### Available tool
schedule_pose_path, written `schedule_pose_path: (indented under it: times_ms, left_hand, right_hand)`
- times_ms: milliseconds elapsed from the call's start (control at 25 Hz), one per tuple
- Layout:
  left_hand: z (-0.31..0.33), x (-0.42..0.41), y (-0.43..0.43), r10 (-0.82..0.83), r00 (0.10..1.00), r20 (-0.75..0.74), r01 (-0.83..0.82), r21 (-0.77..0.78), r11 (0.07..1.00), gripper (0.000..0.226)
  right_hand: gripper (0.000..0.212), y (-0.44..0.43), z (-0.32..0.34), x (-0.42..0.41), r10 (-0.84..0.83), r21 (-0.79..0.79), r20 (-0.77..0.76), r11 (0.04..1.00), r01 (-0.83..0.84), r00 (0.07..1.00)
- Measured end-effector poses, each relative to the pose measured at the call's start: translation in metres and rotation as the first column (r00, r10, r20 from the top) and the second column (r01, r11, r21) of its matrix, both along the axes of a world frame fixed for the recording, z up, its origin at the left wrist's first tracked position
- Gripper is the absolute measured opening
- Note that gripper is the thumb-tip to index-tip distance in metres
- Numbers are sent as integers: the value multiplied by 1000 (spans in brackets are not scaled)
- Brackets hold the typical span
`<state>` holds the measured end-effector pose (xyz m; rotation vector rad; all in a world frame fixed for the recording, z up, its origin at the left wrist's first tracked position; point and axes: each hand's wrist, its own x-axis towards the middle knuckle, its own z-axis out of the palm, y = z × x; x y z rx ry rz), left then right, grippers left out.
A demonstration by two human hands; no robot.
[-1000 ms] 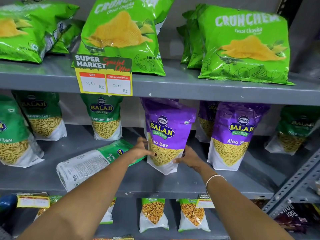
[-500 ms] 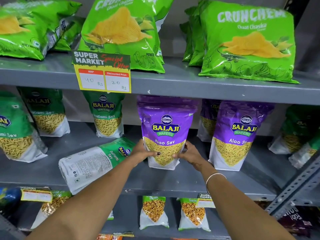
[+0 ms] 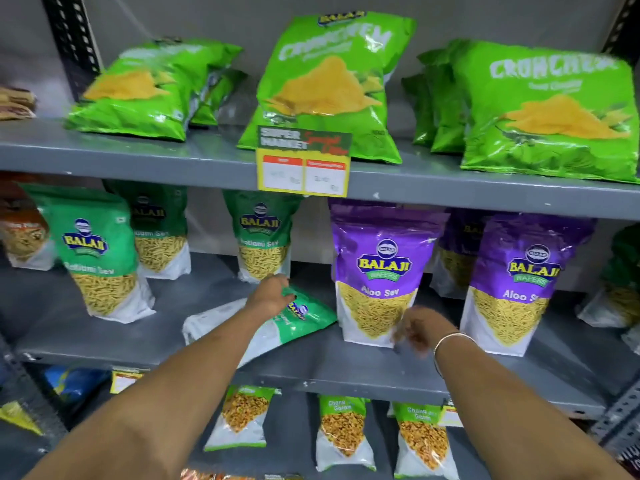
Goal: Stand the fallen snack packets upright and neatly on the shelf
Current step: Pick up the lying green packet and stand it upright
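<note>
A green and white Ratlami Sev packet point(image 3: 306, 318) lies flat on the middle grey shelf point(image 3: 180, 306), its green top end pointing right. My left hand point(image 3: 268, 296) is on that green end, fingers curled over the packet's top edge and thumb on its face. Just to the right, a purple Aloo Sev packet point(image 3: 379, 271) stands upright. My right hand point(image 3: 415, 329) is blurred in front of its lower right corner, fingers apart and holding nothing. My left forearm hides part of the fallen packet.
A second purple Aloo Sev packet point(image 3: 516, 285) stands at the right and green Ratlami Sev packets point(image 3: 100, 258) stand at the left and back. Large green crisp bags point(image 3: 329, 88) fill the top shelf behind a yellow price tag point(image 3: 304, 168). Chana packets point(image 3: 343, 434) stand below.
Both hands have left the purple Aloo Sev packet, which now stands upright. My left hand moved left onto the fallen green packet. My right hand drew back. The view shifted left.
</note>
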<state>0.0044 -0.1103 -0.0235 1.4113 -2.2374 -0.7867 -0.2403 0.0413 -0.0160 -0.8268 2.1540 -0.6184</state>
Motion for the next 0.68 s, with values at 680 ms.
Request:
schedule_pose_path:
  times_ms: [680]
  left_hand:
    - [-27,153,-95,-168,970,-177,243,762,600,22]
  right_hand:
    - [15,-87,-27,261,-275,-102,661,889,447,698]
